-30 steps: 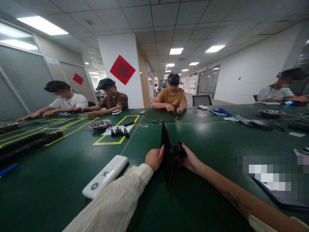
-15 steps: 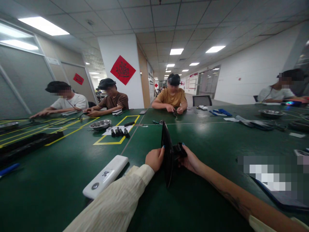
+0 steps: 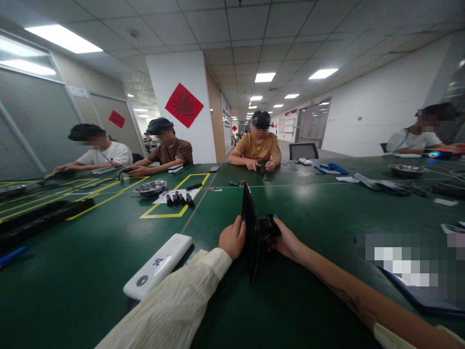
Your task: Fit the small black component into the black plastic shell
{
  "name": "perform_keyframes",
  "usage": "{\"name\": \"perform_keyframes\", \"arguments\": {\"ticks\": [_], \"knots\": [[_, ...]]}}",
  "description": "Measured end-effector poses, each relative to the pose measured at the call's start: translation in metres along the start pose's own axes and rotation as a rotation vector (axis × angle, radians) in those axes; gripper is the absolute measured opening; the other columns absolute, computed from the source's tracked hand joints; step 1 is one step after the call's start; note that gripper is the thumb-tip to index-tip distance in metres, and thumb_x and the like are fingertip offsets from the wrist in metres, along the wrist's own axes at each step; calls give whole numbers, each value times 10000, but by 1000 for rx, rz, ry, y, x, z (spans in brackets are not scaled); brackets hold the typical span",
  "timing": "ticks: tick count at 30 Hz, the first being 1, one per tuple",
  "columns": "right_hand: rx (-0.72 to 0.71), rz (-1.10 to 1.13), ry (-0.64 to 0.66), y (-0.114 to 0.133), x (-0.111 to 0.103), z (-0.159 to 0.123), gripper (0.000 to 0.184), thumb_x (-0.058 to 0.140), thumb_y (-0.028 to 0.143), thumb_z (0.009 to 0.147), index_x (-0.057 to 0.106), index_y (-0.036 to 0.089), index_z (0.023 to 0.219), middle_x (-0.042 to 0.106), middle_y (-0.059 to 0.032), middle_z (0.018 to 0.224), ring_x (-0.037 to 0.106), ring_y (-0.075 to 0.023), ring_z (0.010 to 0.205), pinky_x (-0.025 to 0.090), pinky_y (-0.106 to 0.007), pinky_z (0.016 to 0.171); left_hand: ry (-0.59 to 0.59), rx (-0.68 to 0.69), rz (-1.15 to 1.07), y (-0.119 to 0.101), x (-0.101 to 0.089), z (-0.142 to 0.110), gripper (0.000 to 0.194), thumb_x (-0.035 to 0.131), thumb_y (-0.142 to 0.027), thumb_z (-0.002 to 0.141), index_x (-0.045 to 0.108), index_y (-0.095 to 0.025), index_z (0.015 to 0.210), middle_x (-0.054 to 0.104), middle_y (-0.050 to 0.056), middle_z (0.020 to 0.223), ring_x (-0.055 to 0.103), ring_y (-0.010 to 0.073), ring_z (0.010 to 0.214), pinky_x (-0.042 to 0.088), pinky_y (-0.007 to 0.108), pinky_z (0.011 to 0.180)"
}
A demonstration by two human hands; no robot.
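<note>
A thin black panel (image 3: 250, 237), like a flat screen seen nearly edge-on, stands upright above the green table in front of me. My left hand (image 3: 232, 238) is closed on its left side, thumb against the surface. On the panel's right side sits a chunky black block (image 3: 269, 226), which looks like a mount. My right hand (image 3: 286, 241) is closed around this block from the right; some of its fingers are hidden behind it. Whether the block is fixed to the panel I cannot tell. A white power bank (image 3: 159, 266) marked 26 lies left of my left forearm.
Several short black cylinders (image 3: 180, 199) stand on white paper near a metal bowl (image 3: 150, 188). A long black tray (image 3: 43, 220) is at the left. Co-workers sit around the green table (image 3: 308, 208). A blue-edged pixelated item (image 3: 417, 295) lies at right.
My left hand has shifted very slightly on the panel, its fingers a little higher. The panel and my right hand look almost the same; the view has drifted by a few pixels.
</note>
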State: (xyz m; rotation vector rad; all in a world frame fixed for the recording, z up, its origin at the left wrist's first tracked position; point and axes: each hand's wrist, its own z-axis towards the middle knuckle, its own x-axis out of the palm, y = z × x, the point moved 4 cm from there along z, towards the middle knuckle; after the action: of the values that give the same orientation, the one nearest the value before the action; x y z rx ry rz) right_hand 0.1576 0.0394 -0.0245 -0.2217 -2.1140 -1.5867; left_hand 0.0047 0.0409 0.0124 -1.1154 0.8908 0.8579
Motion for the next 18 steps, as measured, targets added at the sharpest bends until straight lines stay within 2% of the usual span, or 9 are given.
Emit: {"name": "perform_keyframes", "arguments": {"ticks": [7, 14, 18], "knots": [[2, -3, 13, 0, -1, -1, 398, 280, 463, 878, 530, 170, 777, 528, -9, 533, 495, -132, 469, 400, -248, 446, 6, -14, -21, 4, 3, 2, 389, 218, -303, 903, 412, -182, 1218, 635, 86, 1029, 571, 200, 990, 390, 282, 801], [6, 1, -1, -1, -1, 0, 397, 271, 465, 878, 524, 175, 780, 533, -8, 530, 492, -132, 451, 397, -252, 438, 12, -8, -34, 3, 2, 2, 379, 234, -306, 902, 428, -201, 1211, 637, 78, 1031, 576, 202, 980, 388, 278, 789], [-4, 7, -3, -3, -4, 3, 380, 284, 460, 875, 519, 174, 787, 532, -6, 528, 495, -134, 446, 397, -253, 429, 15, 5, -30, 0, -2, 1, 342, 247, -316, 901, 485, -214, 1123, 647, 61, 980, 589, 196, 937, 387, 259, 740]]}}
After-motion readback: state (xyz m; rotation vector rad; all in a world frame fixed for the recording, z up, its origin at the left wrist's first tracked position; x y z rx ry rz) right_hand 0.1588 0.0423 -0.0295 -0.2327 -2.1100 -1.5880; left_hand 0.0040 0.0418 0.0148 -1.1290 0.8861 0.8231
